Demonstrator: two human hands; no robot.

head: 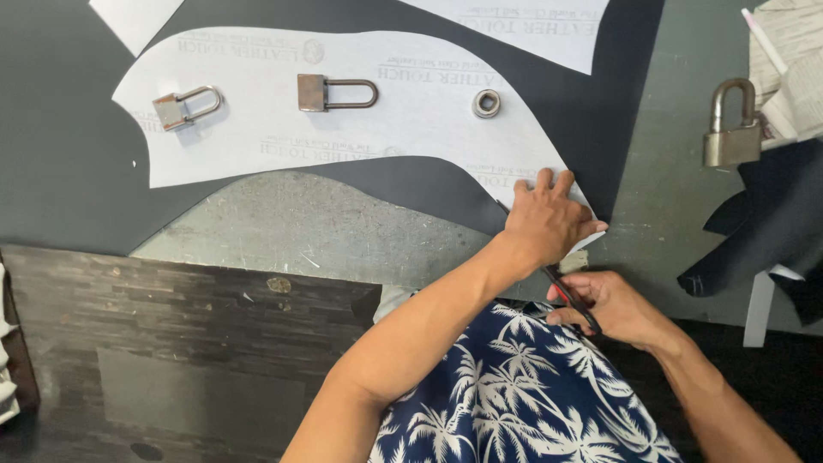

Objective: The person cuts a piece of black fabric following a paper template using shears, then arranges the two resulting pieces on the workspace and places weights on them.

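One pair of scissors [566,296] is cutting at the near right corner of the paper pattern [343,111] on the worktop [283,223], right hand [613,307] fingers clamping its handles. Left hand [544,223] is pressing flat, fingers apart. Three padlocks [336,92] and one ring [486,104] are resting nearby.
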